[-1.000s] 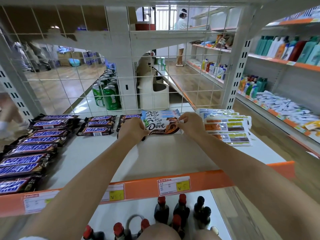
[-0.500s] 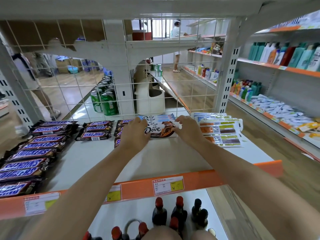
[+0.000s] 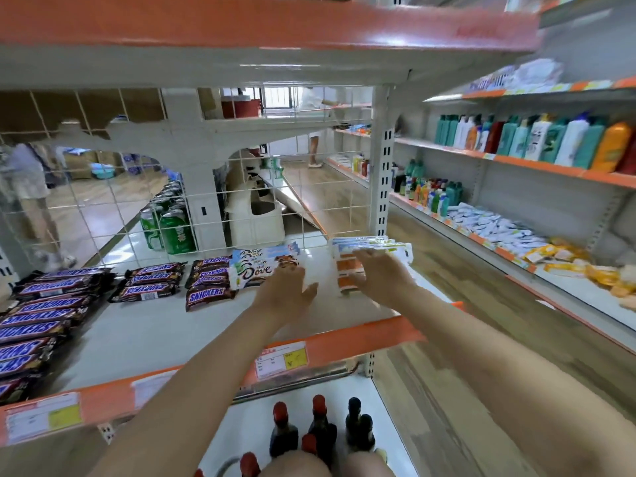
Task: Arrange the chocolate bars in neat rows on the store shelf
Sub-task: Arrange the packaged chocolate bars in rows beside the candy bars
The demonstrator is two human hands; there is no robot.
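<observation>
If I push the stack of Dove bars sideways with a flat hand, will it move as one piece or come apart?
The Dove bars lie fanned, not squared, so the top ones would probably slide off first. Their wrappers look glossy, likely slippery on each other and on the smooth shelf. Each bar looks flat and stiff, so it should slide rather than roll or bend.
</observation>
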